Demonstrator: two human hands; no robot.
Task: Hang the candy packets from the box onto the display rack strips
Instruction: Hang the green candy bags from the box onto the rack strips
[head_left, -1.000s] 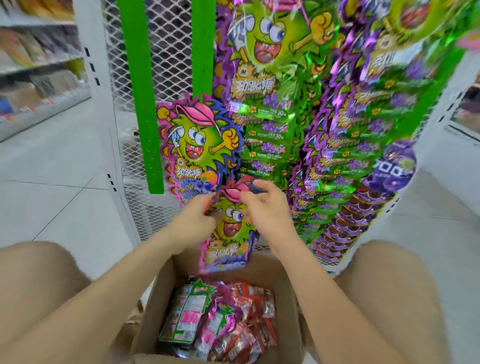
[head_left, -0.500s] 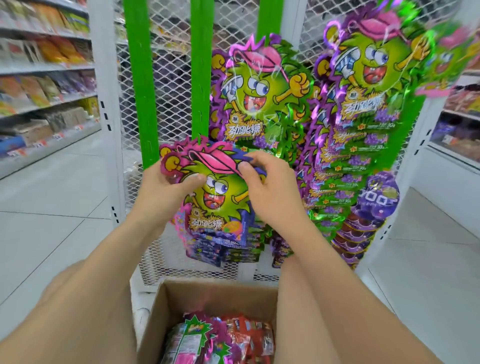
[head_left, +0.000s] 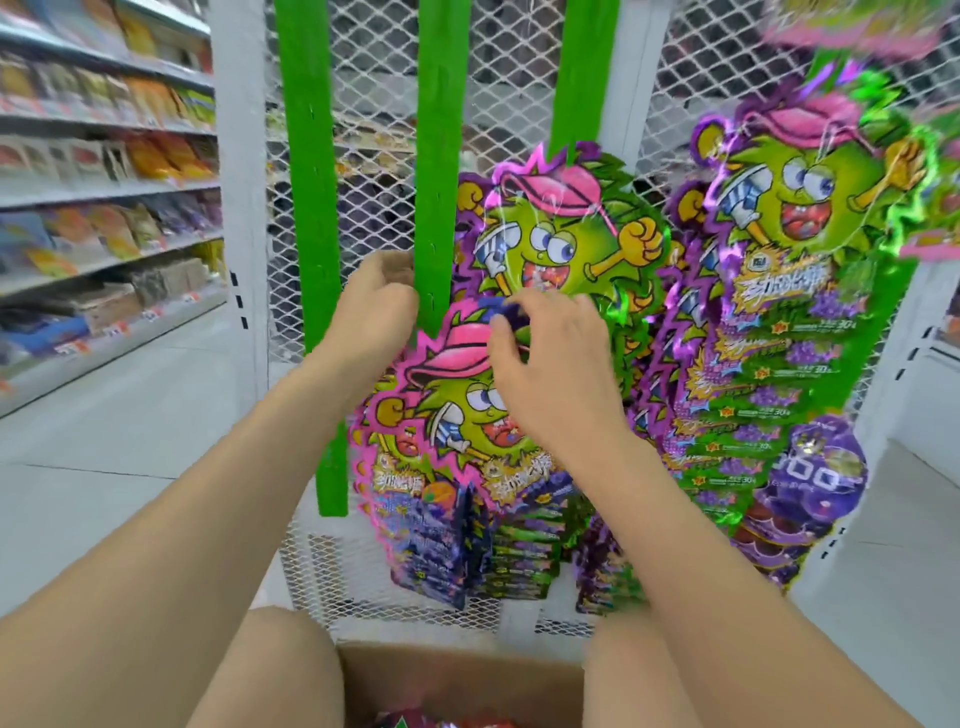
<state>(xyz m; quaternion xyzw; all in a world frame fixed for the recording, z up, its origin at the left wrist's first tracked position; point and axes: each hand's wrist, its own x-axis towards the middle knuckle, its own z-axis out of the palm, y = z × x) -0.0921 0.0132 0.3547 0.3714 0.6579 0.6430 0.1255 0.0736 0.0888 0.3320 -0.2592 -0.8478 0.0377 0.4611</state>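
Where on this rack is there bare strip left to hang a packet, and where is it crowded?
The left green strip, beside the white post, is bare all the way down. The middle green strip is bare above the left hand. The right green strip is free only near its top. Right of that, hanging candy packets overlap thickly.

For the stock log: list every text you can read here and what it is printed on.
"30": on the green grape-printed candy packets hanging at the right; the rest of that line is blurred.
"000": on the round purple packet at the bottom right.
Yellow logo on each green cartoon-face packet: stylised, not readable.
Shelf price tags at the left: too blurred to read.
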